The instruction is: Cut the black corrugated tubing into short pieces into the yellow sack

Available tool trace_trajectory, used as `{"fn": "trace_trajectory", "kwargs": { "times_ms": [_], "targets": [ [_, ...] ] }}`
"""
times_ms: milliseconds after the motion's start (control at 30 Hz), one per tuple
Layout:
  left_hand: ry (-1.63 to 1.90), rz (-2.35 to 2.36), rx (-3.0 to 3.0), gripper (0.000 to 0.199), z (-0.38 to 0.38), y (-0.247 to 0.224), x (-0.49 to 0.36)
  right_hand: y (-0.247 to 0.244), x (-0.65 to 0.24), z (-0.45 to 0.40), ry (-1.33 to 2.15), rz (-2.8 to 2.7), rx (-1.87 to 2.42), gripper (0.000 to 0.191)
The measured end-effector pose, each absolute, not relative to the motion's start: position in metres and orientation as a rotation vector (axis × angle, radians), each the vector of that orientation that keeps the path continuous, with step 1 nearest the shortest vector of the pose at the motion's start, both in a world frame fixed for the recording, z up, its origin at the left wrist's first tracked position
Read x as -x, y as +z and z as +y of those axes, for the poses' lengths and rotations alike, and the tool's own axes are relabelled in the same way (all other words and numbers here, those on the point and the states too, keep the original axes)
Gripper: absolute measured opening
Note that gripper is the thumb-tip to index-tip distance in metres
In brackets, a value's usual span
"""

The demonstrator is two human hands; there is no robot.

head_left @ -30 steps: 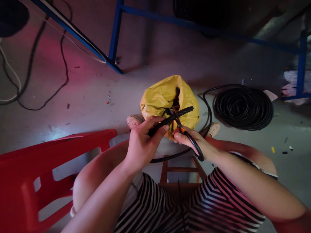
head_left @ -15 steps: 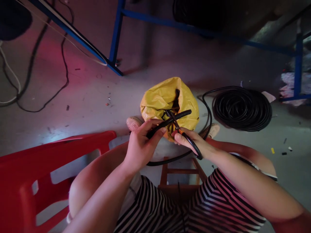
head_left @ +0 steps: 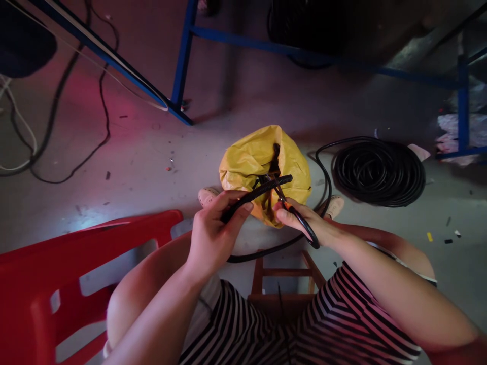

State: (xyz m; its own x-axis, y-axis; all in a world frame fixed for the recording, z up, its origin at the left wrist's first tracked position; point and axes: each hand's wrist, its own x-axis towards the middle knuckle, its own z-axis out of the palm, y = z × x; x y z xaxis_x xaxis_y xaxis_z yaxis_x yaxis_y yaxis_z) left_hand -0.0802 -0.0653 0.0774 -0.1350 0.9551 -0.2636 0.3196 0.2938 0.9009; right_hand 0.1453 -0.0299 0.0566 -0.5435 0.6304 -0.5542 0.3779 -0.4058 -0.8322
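Between the thumb and fingers of my left hand [head_left: 218,225] runs a black corrugated tube [head_left: 266,186], its free end pointing right. My right hand [head_left: 304,218] is wrapped round the handles of a pair of scissors [head_left: 310,234] with black and orange grips. The blades lie across the tube a short way from its end; whether they press into it I cannot tell. Below both hands stands a yellow bag [head_left: 247,152], its mouth open and dark pieces inside. A black length of tube loops under my hands toward the coil at the right.
A large coil of black tube [head_left: 380,173] lies on the floor at right. At left stands a red plastic chair [head_left: 87,246]. Blue metal frame bars [head_left: 243,39] cross the far side. A wooden stool [head_left: 285,272] shows between my legs. Cables [head_left: 57,96] trail at upper left.
My left hand has shifted slightly left, drawing the tube with it. Less of the tube now sticks out past the scissor blades. The right hand has barely moved.
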Motion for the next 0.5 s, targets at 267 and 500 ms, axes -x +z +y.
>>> {"fn": "trace_trajectory", "kwargs": {
  "times_ms": [267, 500],
  "targets": [
    [0.862, 1.603, -1.135, 0.025, -0.0650, 0.0813, 0.0774, 0.0573, -0.1467, -0.0324, 2.136, -1.539, 1.334, 0.057],
    [0.869, 1.597, -1.113, 0.021, -0.0648, 0.0820, 0.0754, 0.0562, -0.1448, -0.0330, 2.198, -1.406, 1.266, 0.060]
  ]
}}
